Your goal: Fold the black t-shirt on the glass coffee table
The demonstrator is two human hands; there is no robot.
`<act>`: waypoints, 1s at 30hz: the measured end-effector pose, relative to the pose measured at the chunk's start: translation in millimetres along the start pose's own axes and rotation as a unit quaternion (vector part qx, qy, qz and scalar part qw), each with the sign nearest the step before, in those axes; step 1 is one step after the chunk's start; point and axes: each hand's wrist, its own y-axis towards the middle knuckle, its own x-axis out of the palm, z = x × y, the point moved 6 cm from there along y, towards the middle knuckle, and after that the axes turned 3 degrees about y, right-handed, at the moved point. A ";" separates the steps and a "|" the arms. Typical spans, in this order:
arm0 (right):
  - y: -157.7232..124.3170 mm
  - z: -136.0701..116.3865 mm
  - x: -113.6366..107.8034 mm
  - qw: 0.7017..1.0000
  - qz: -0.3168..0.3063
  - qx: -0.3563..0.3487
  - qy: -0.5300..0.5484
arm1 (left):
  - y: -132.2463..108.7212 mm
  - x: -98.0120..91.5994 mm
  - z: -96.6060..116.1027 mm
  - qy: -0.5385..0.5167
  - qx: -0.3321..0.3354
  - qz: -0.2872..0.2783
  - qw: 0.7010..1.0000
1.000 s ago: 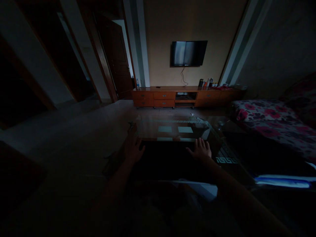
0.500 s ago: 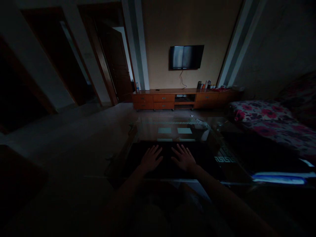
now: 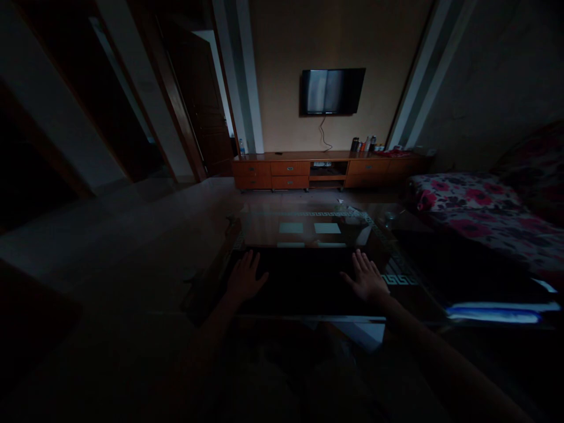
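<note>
A flat black cloth-like sheet [image 3: 304, 282] lies across the near part of a glass table [image 3: 264, 218] with a Greek-key border. My left hand [image 3: 245, 278] rests palm down at the sheet's left side, fingers spread. Over its right side, my right hand [image 3: 366, 278] lies flat too, with the thumb pointing inward. Neither hand grips anything. The dim light hides the sheet's surface and makes its material hard to tell.
Right of the table stands a sofa with a floral cover [image 3: 476, 200]; a blue-and-white item [image 3: 493, 312] lies nearer me. Across the room, a wooden cabinet [image 3: 288, 170] holds several bottles [image 3: 363, 144] beneath a wall-mounted television [image 3: 333, 91]. A wooden door [image 3: 198, 100] is at left.
My hands have slid apart over the black sheet, the left one leftward and the right one rightward, toward its two sides. The view has tilted slightly down.
</note>
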 end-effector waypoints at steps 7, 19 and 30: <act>3.5 -7.4 -4.4 0.999 -0.011 0.030 -0.010 | 12.9 -10.4 -1.6 -0.009 -0.031 -0.020 0.999; 27.7 0.0 -3.8 1.000 0.016 0.003 0.017 | 28.6 1.3 -50.3 -0.010 -0.018 0.029 0.999; 34.7 4.5 -0.3 0.999 -0.003 0.025 0.047 | 30.4 0.1 -53.3 -0.037 -0.032 0.014 0.999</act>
